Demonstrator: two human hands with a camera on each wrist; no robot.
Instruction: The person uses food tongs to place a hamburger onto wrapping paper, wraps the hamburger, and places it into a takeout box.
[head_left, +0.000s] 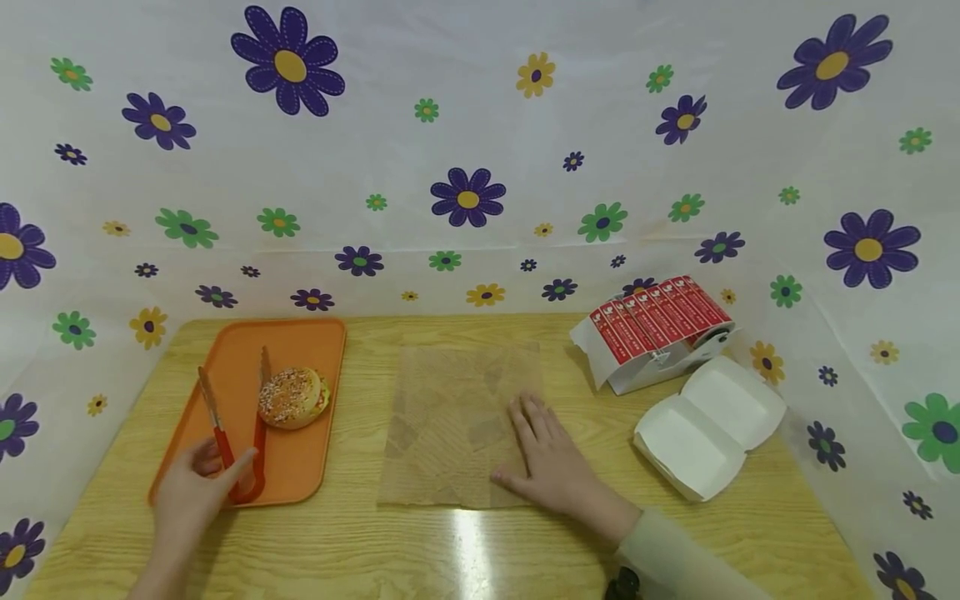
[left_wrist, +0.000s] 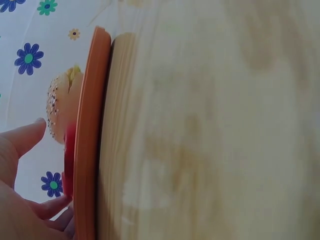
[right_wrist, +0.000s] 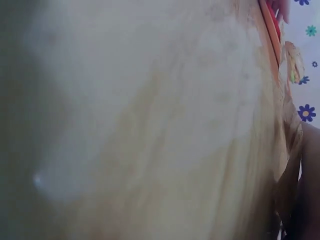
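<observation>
An orange tray [head_left: 303, 479] on the left bears a seeded-bun burger [head_left: 288, 398] and red-handled tongs [head_left: 224, 447] with serrated metal ends, their arms spread. My left hand [head_left: 187, 487] is at the tongs' near end, thumb and fingers apart on either side of the left arm. In the left wrist view the thumb stands away from the red handle [left_wrist: 69, 155], while the lower fingers reach the handle by the tray's edge [left_wrist: 87, 135]. My right hand [head_left: 551, 467] rests flat, fingers extended, on the right part of a brown paper sheet [head_left: 442, 425].
An open white clamshell box [head_left: 690, 442] lies to the right. Behind it stands a white holder with a row of red printed packets [head_left: 660, 321]. A flowered sheet [head_left: 390, 133] hangs behind and beside the wooden table [head_left: 360, 550].
</observation>
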